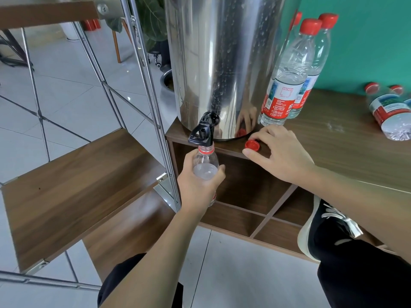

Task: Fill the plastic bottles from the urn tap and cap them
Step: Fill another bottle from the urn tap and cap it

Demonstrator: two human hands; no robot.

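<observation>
A tall steel urn (220, 63) stands on the wooden cabinet top (347, 138), its black tap (203, 132) hanging over the front edge. My left hand (200, 183) grips a clear plastic bottle (205, 165), uncapped, with its red-ringed neck right under the tap; water shows inside it. A loose red cap (252, 145) lies on the cabinet top beside the urn's base. My right hand (280, 152) is over the cap, thumb and forefinger on either side of it, touching or close to it.
Two capped upright bottles (289, 85) stand right of the urn against the green wall. Capped bottles lie on their sides at the far right (391, 112). A metal-framed wooden shelf unit (77, 178) stands left. Open cabinet cubbies (251, 181) and my shoe (322, 227) are below.
</observation>
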